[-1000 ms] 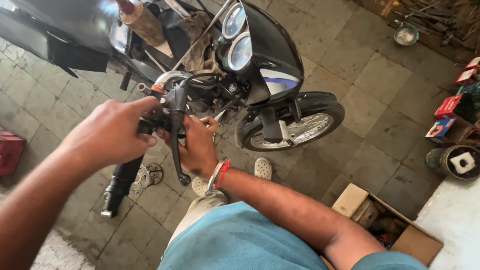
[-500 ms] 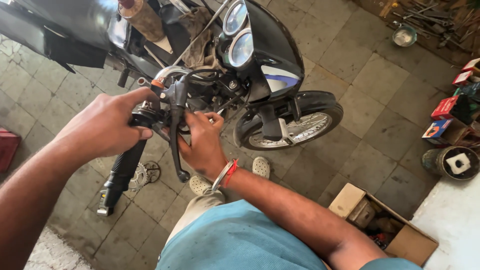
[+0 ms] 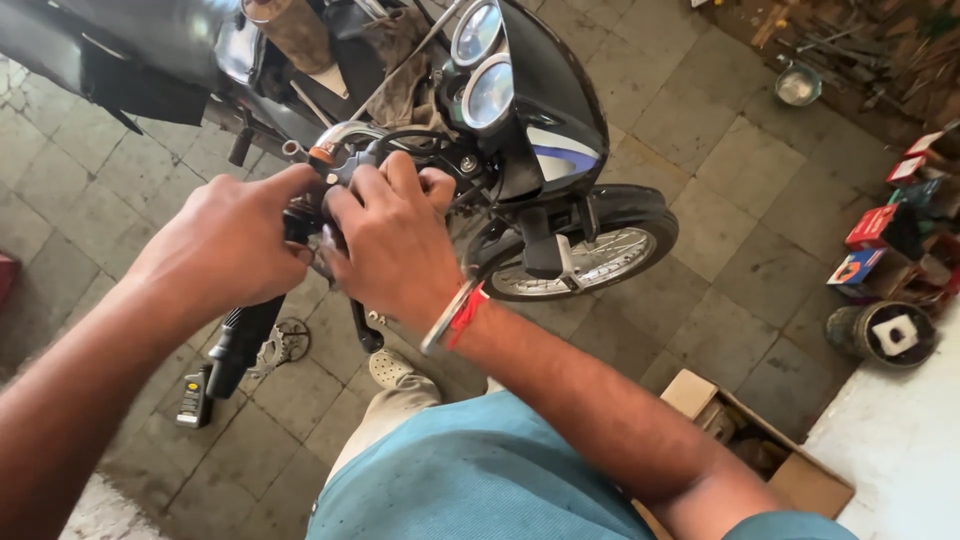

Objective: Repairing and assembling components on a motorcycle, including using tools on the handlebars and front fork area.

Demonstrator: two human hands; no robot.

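Observation:
A black motorcycle point(image 3: 540, 120) stands on the tiled floor, its twin round gauges point(image 3: 485, 65) and front wheel point(image 3: 600, 255) in view. My left hand point(image 3: 225, 245) grips the handlebar point(image 3: 335, 140) near the lever mount, just above the black rubber grip point(image 3: 240, 345). My right hand point(image 3: 390, 240), with a red thread and metal bangle at the wrist, lies over the same switch and lever area, fingers curled on it. The lever itself is mostly hidden under my hands.
An open cardboard box point(image 3: 750, 440) sits at the lower right beside a white slab point(image 3: 900, 440). Coloured small boxes point(image 3: 880, 240), a round can point(image 3: 885, 335) and a metal bowl point(image 3: 798, 85) lie at the right. A sprocket point(image 3: 280, 345) rests on the floor near my shoe point(image 3: 390, 368).
My right hand has come up from beneath the handlebar and now covers the lever mount from above. The left hand stays on the bar; the camera has drawn closer.

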